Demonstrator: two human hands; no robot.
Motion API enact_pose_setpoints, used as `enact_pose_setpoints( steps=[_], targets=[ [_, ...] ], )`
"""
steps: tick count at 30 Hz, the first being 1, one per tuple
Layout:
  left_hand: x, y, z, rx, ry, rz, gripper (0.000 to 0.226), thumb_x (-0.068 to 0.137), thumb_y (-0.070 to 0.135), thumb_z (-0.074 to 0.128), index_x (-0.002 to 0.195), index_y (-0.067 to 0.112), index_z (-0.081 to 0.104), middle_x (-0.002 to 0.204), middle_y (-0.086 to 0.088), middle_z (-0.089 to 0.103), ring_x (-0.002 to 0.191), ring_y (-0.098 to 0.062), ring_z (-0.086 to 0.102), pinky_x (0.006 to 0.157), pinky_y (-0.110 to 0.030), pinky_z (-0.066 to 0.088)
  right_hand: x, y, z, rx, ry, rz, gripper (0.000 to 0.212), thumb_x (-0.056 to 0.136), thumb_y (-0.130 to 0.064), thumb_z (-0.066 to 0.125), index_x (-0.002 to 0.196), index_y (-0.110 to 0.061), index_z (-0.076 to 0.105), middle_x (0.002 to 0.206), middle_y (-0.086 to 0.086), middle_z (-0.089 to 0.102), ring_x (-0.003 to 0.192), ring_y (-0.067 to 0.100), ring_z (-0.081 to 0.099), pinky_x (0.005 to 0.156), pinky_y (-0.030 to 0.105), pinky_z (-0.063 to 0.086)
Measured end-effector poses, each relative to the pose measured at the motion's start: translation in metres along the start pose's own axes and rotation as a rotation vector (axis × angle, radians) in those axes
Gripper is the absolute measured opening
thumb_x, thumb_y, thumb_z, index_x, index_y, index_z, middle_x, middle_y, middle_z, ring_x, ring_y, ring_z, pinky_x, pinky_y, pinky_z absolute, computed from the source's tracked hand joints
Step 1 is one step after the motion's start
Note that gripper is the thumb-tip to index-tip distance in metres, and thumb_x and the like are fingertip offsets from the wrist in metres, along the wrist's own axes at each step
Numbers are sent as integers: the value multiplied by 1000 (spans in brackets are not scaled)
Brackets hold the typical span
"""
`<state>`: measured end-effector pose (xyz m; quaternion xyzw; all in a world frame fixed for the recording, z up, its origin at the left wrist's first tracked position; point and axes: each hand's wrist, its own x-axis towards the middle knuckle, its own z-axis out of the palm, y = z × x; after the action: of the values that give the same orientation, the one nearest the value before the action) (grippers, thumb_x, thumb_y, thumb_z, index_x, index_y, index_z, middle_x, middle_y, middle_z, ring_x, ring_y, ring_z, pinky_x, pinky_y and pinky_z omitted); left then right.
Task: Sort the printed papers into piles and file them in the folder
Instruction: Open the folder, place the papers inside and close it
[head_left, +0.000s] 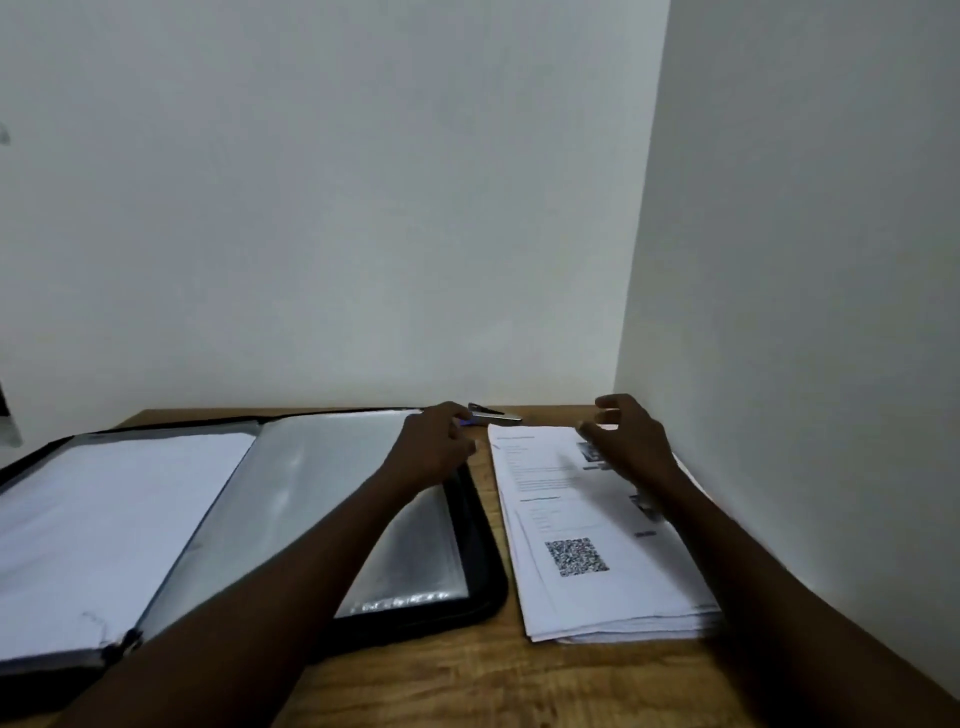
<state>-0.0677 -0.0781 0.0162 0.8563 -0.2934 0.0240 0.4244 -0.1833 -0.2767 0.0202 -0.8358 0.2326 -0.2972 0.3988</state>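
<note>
- Fingers (605, 402) of our right hand (628, 441) are loosely curled and spread above the far end of the paper stack (597, 582), gripping nothing.
- Our left hand (434, 449) hangs over the far right corner of the open folder (483, 566), its fingers (457, 413) relaxed beside a small metal object (493, 413). We cannot tell whether they touch it.
- We see the folder toward the wooden surface's (467, 675) left edge and the stack beside it, toward the right edge.
</note>
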Motion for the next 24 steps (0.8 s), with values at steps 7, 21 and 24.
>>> enact_pose_setpoints(
  steps=[7,21,24],
  targets=[
    [41,15,46,-9,59,-137,26,84,15,71,109,12,65,101,-1,61,95,-17,56,69,-19,39,22,38,10,50,-3,57,34,86,-21,66,119,-16,57,108,2,68,101,17,63,81,24,40],
    [53,27,74,-590,-73,-260,4,91,2,64,89,1,67,91,-19,71,72,-25,71,67,-35,61,25,40,18,71,-6,-12,34,88,-19,62,121,-15,55,110,-1,65,96,19,63,80,24,41],
    [51,33,74,-589,26,-200,10,93,6,61,87,6,68,93,-19,71,84,-32,68,79,-43,57,26,39,14,114,56,-37,39,86,-18,64,123,-13,54,116,5,64,98,23,65,91,33,49]
  ],
)
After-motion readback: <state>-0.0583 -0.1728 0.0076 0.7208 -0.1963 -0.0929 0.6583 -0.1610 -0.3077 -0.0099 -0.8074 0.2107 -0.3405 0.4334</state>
